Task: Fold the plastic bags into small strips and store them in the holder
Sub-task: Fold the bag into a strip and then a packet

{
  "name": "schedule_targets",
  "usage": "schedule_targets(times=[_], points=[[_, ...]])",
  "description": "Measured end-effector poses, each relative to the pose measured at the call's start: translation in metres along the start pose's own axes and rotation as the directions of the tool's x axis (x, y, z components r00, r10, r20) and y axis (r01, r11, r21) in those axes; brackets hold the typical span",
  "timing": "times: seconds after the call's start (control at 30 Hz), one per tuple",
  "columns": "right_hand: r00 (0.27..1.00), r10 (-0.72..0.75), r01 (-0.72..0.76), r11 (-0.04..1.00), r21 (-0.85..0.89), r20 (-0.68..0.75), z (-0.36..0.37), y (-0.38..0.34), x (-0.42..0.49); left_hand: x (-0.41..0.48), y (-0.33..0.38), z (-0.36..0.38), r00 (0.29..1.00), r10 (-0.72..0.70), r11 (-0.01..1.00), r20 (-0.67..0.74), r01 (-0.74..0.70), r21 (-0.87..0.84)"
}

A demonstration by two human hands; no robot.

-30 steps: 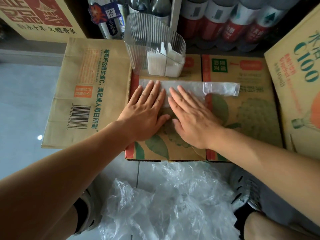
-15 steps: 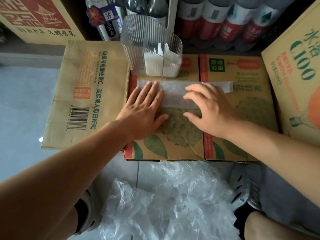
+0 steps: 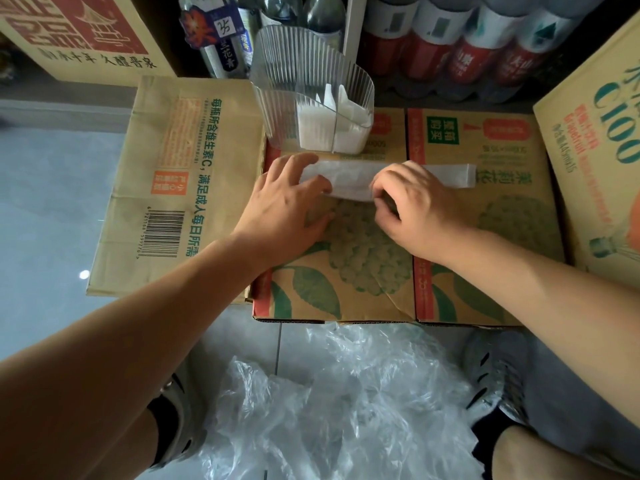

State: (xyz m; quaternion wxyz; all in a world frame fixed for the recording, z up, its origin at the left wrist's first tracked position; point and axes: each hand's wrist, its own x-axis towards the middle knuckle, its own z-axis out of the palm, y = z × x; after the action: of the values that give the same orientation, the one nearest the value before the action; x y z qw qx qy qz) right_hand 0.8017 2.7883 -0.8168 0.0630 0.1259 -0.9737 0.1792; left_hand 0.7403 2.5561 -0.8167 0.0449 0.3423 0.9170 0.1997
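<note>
Bag (image 3: 349,180) is thin, cloudy-white film, flattened into a long strip running 9 to 3 o'clock across the box (image 3: 485,237), right at 6 o'clock of the clear ribbed holder (image 3: 311,98). Left hand (image 3: 287,202) has thumb and fingers closed on the strip's 9 o'clock end. Right hand (image 3: 415,202) is curled, fingertips pinching the near edge around the middle. Looks feather-light, floppy and slick, so I'd guess it springs open unless the crease gets pinned. Grab the long edge, not the free 3 o'clock tail. Holder's got some white folded ones in already.
</note>
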Motion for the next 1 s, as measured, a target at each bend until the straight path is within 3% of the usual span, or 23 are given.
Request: schedule_targets(times=[0.3,0.43,0.57,1.0], points=[[0.995,0.064,-0.073,0.991,0.112,0.081,-0.012,0.009,0.009,0.012,-0.009,-0.008,0.98,-0.122,0.992,-0.157,0.117,-0.04],[0.969,0.238,-0.247,0.951,0.185,0.072,-0.018,0.01,0.02,0.019,-0.014,-0.015,0.955,-0.247,0.968,-0.164,0.234,-0.094],[0.922,0.384,-0.385,0.907,0.169,0.038,-0.013,0.012,0.03,0.027,-0.012,-0.016,0.931,-0.346,0.937,-0.117,0.336,-0.095],[0.879,0.468,-0.475,0.877,0.074,0.095,-0.014,0.017,0.044,0.029,-0.008,-0.018,0.891,-0.428,0.904,-0.153,0.418,-0.091]])
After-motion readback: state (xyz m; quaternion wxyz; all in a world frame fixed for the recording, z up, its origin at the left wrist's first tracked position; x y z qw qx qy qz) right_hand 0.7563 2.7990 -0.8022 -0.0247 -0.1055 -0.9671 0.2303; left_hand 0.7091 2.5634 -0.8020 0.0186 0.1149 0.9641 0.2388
